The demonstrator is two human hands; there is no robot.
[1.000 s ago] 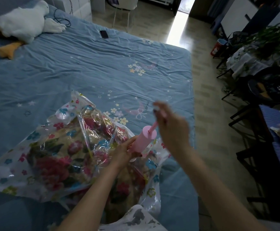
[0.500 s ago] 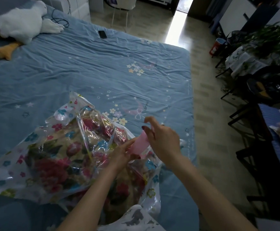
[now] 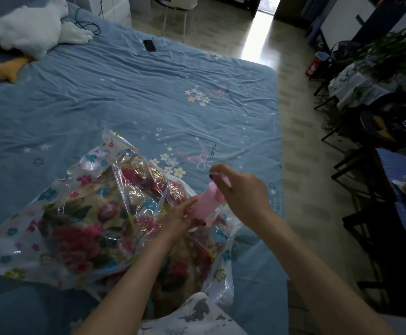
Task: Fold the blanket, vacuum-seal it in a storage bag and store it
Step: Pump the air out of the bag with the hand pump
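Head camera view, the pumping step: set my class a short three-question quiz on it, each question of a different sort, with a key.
1. True or false: the pink pump stands on the storage bag that holds the flowered blanket.
2. Which hand holds the pump's body? A) left hand B) right hand C) neither
3. Fill in: the phone lies on the blue ____, at its far edge.

Key: 1 true; 2 A, while the right hand grips the handle at the top; 3 bed.
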